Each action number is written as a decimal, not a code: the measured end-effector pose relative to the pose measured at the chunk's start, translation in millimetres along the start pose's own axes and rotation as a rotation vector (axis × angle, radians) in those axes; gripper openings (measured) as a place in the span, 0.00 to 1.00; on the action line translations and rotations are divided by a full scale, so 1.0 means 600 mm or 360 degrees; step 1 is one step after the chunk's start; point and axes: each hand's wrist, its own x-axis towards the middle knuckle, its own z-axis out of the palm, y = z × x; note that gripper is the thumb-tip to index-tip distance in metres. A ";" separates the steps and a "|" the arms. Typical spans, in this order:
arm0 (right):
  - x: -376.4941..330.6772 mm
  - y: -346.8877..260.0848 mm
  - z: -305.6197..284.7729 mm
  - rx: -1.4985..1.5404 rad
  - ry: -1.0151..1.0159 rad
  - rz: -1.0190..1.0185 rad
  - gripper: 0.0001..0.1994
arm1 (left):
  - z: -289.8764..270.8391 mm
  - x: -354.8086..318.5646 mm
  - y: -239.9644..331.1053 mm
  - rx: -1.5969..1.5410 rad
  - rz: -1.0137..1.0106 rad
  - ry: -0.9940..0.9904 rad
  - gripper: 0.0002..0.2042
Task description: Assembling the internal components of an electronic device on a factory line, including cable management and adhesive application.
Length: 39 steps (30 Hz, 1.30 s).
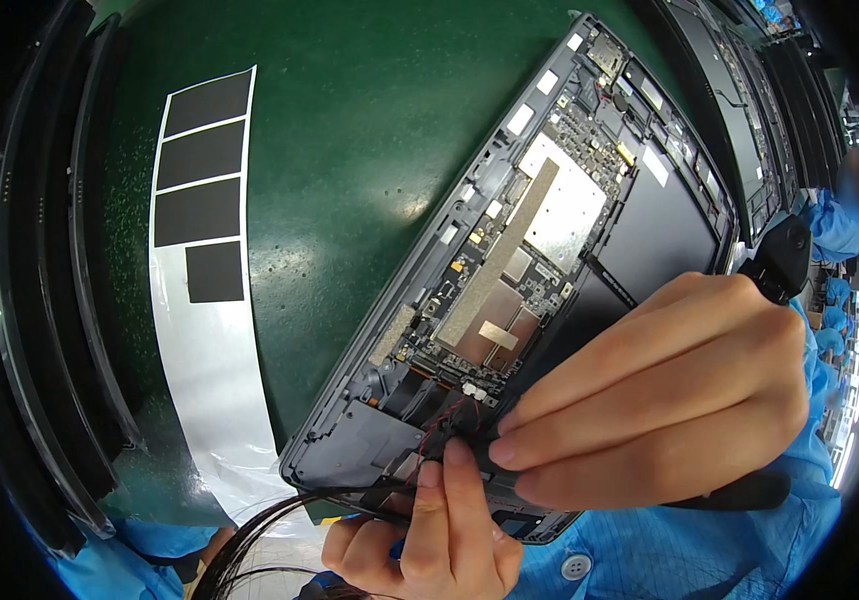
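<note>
An opened tablet-like device (549, 220) lies slanted in front of me, its circuit board, silver shields and dark battery area exposed. At its lower end my left hand (429, 545) is closed, with a bundle of thin black cables (279, 510) running into its fingers. The left fingertips press beside thin red wires (439, 425) near a small white connector (474, 391). My right hand (669, 395) reaches over the device from the right with its fingers pressed together. Their tips meet dark material beside the left fingers; what they pinch is hidden. A black band (784, 258) sits at the right wrist.
A white backing sheet (189, 345) with several black square stickers (199, 160) lies left on the green table (349, 130). Dark panels (49, 250) stand at the far left. More opened devices (739, 120) are at the upper right. People in blue (837, 225) are beyond.
</note>
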 end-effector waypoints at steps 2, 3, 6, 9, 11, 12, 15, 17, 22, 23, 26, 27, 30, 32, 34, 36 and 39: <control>0.001 0.006 0.003 0.0043 -0.0014 -0.0011 0.02 | -0.005 -0.001 -0.001 0.0022 -0.0014 -0.0087 0.22; 0.001 0.008 0.003 0.0058 -0.0022 -0.0012 0.02 | -0.005 -0.001 -0.002 0.0018 -0.0030 -0.0092 0.22; -0.020 0.046 0.049 0.0170 0.0238 -0.0211 0.02 | -0.005 -0.007 -0.004 0.0037 -0.0059 -0.0128 0.22; -0.007 0.023 0.021 0.0141 0.0246 -0.0199 0.02 | -0.007 -0.001 -0.005 0.0000 -0.0047 -0.0138 0.22; -0.007 0.021 0.017 0.0068 0.0009 -0.0019 0.02 | -0.007 0.001 -0.004 -0.0007 -0.0039 -0.0144 0.22; -0.017 0.037 0.035 0.0129 0.0238 -0.0183 0.02 | -0.006 0.003 -0.004 -0.0015 -0.0030 -0.0118 0.22; -0.003 0.013 0.011 0.0081 0.0223 -0.0175 0.02 | -0.001 0.002 -0.006 -0.0033 -0.0005 -0.0061 0.22; 0.008 0.003 0.005 0.0018 -0.0013 -0.0021 0.02 | -0.004 -0.001 -0.008 -0.0005 -0.0011 -0.0052 0.23; 0.003 0.001 0.001 -0.0042 -0.0022 0.0007 0.02 | -0.009 0.016 0.010 -0.0005 -0.0145 -0.0091 0.23; -0.001 0.008 0.010 -0.0031 -0.0020 -0.0001 0.02 | -0.019 0.024 0.015 0.0007 -0.0151 -0.0095 0.23; -0.017 0.037 0.042 0.0034 0.0287 -0.0275 0.02 | -0.046 0.042 0.027 -0.0042 -0.0367 -0.0461 0.23; -0.022 0.043 0.048 0.0042 0.0386 -0.0360 0.02 | -0.047 0.040 0.028 -0.0048 -0.0381 -0.0465 0.23; -0.018 0.044 0.050 0.0063 0.0488 -0.0432 0.02 | -0.014 0.004 0.001 -0.0034 -0.0205 -0.0265 0.22; -0.017 0.045 0.049 0.0060 0.0482 -0.0409 0.02 | -0.003 -0.003 -0.010 -0.0032 -0.0007 -0.0054 0.22; -0.019 0.051 0.047 0.0102 0.0415 -0.0464 0.02 | -0.005 -0.005 -0.010 -0.0026 -0.0001 -0.0106 0.23; -0.021 0.054 0.048 0.0109 0.0425 -0.0462 0.02 | -0.006 -0.001 -0.008 -0.0018 -0.0012 -0.0129 0.22; -0.023 0.048 0.041 0.0084 0.0439 -0.0439 0.02 | -0.013 0.008 -0.005 -0.0038 -0.0005 -0.0168 0.22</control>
